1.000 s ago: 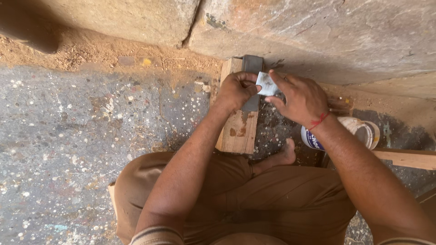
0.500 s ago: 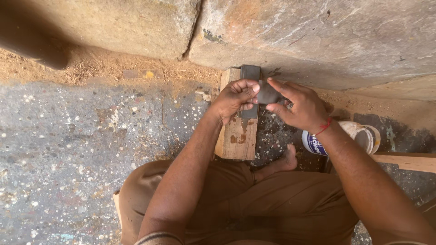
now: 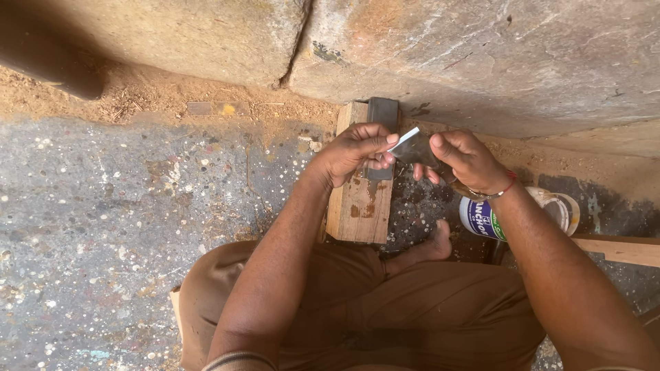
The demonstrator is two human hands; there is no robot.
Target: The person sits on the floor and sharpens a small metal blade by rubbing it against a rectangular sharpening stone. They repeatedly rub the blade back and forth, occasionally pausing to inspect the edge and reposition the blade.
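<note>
Left hand: up over the top end of the block, fingers curled, thumb and fingertips pinched onto the left edge of the blade.
Right hand: just right of the block, thumb on top and fingers under, clamped on the right end of the blade. Red thread round the wrist.
Blade: small flat metal piece, grey with one bright edge, held between both hands, tilted, up in the air just above the block's upper right corner. Not touching the wood as far as can be made out.
Block: pale wooden slab lying flat on the floor, long side running away from the knees, far end nearly against the wall.
Stone: dark flat rectangle sitting on the block's far right corner, partly hidden under the left fingers.
Tub: white and blue plastic container on its side, right of the block, tucked below the right wrist.
Foot: bare, poking out between the block and the tub.
Plank: at the right edge, behind the tub.
Floor: speckled grey, sawdust along the wall foot.
Wall: rough stone, crack up the middle.
</note>
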